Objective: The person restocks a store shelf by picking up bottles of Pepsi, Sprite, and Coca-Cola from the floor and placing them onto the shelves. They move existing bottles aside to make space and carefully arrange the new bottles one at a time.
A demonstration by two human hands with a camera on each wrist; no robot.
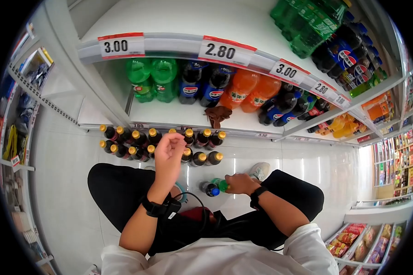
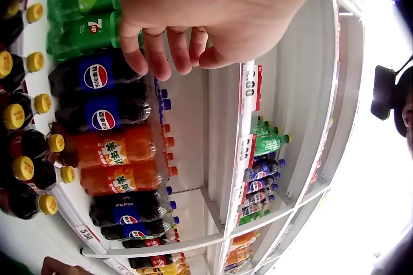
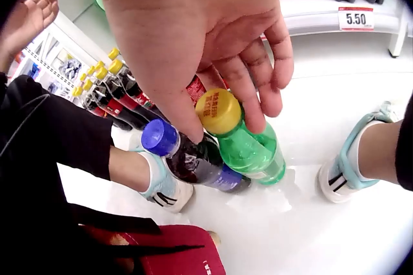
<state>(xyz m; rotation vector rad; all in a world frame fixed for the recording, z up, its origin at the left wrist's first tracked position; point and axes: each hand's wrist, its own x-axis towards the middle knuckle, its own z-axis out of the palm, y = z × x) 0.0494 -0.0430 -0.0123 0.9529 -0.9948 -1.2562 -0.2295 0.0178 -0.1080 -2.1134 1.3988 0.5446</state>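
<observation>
My right hand [image 1: 241, 184] is low over the floor, thumb and fingers on either side of the neck of a green soda bottle [image 3: 255, 155] with a yellow cap. Close beside it stands a dark cola bottle [image 3: 206, 170] with a blue cap. Raised in front of the lower shelf, my left hand [image 1: 170, 153] holds nothing, its fingers loosely bent. Below and around it in the head view, two rows of dark bottles [image 1: 214, 158] with yellow caps stand on the floor. The left wrist view has this hand in front of large green soda bottles [image 2: 84, 36].
The lower shelf [image 1: 188, 114] carries large green, cola and orange bottles [image 1: 243, 87], with a crumpled brown cloth [image 1: 218, 115] at its front. Price tags [image 1: 222, 50] line the upper shelf edge. A red seat [image 3: 184, 249] is under the person, between their shoes [image 3: 335, 181].
</observation>
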